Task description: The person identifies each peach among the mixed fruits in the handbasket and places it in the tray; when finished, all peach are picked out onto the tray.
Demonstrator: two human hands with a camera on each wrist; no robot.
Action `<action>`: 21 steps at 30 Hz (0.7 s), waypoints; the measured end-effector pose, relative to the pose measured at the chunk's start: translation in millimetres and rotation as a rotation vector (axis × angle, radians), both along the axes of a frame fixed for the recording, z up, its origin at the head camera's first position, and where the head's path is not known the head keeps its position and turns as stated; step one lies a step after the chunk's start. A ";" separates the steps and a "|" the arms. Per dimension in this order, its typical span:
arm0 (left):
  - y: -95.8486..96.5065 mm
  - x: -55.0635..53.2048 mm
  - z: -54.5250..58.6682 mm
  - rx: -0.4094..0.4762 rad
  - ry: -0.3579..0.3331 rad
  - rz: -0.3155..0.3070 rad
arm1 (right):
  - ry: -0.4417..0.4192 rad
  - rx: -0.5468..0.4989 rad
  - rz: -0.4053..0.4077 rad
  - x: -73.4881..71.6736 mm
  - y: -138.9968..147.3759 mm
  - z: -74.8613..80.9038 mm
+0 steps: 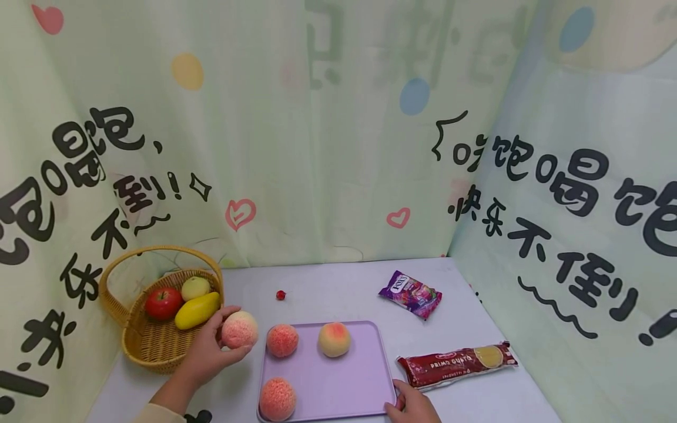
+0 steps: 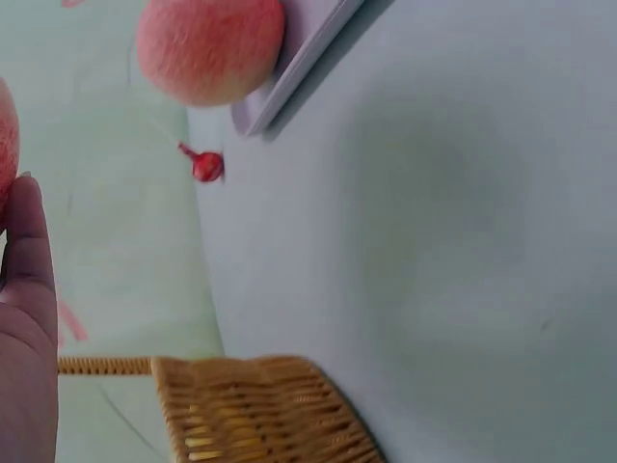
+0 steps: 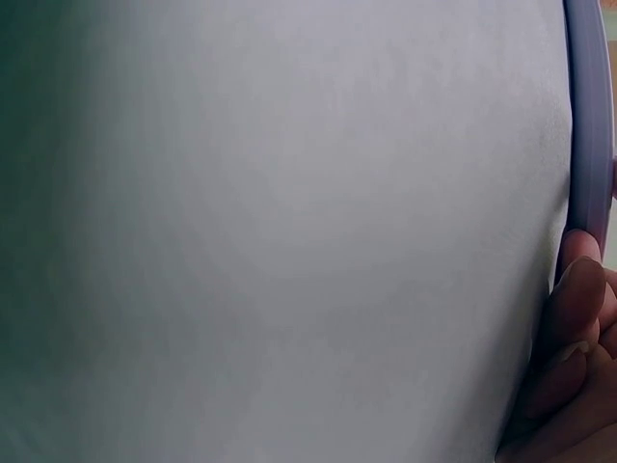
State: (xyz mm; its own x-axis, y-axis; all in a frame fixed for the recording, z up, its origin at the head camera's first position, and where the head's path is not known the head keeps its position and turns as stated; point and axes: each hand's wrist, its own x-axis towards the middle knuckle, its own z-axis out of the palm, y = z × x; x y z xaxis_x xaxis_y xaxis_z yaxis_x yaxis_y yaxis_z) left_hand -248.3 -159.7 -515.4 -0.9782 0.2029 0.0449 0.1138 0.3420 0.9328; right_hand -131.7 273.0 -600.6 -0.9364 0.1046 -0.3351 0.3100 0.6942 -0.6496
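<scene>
In the head view my left hand [image 1: 205, 356] holds a pink-and-cream peach [image 1: 240, 329] between thumb and fingers, in the gap between the wicker basket [image 1: 153, 355] and the lilac tray [image 1: 354, 385]. Only a sliver of that peach shows at the edge of the left wrist view. Three peaches lie on the tray: a pink one [image 1: 282, 341] at back left, another pink one [image 1: 277, 399] at front left, and a yellowish one [image 1: 334, 339] at the back. My right hand [image 1: 414, 404] grips the tray's right side near the front corner, fingers curled at its rim [image 3: 590, 125].
Inside the basket are a red apple [image 1: 163, 304], a yellow mango-like fruit [image 1: 198, 311] and a pale green round fruit [image 1: 195, 288]. A small red item [image 1: 281, 295] lies behind the tray. To the right are a purple snack packet [image 1: 411, 295] and a long dark-red packet [image 1: 457, 365].
</scene>
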 end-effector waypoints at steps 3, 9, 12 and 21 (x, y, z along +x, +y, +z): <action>6.8 3.0 -2.2 0.023 -0.020 -0.009 | 0.003 0.004 0.006 -0.2 0.8 -0.3; 22.6 10.4 -4.7 0.007 -0.004 -0.035 | -0.005 0.005 0.014 -0.5 1.4 -0.9; 30.3 13.7 -6.3 -0.008 0.021 -0.045 | -0.007 0.001 0.011 -0.6 1.8 -1.1; 52.9 17.6 -15.8 -0.020 0.054 -0.140 | 0.001 0.006 0.008 0.4 0.1 1.5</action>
